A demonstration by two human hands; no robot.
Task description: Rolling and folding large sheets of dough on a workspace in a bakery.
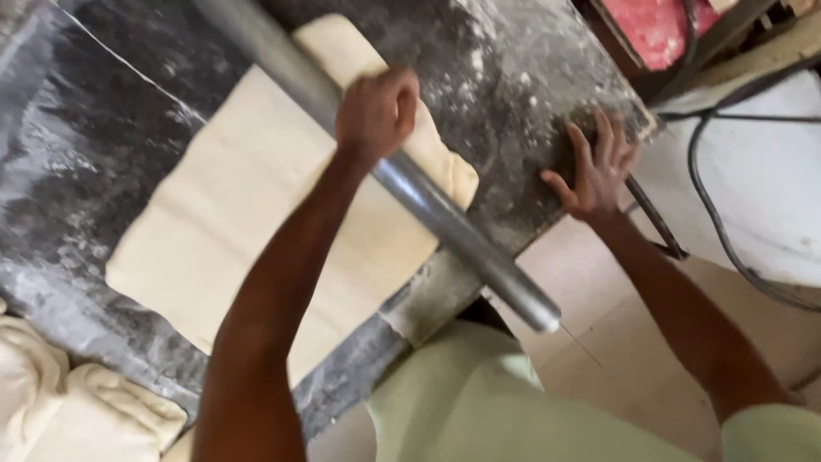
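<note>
There is one metal pipe [410, 184], one flat dough sheet [248, 222] and two hands. The left hand [376, 111] has its fingers closed around the pipe near its middle and holds it slanted above the sheet. The pipe runs from the top of the view down to the right, and its lower end sticks out past the table [103, 128] edge, over the floor [599, 325].

The right hand [594, 171] is open, with the fingers spread, and it rests on the right corner of the table, well apart from the dough. The sheet lies in the middle of the dark floured table. Its near edge comes close to the table edge, but at left and at upper right bare floured surface remains.

At the lower left corner two folded dough pieces [60, 402] lie beside the table. Dark cables [718, 222] lie on the floor at right.
</note>
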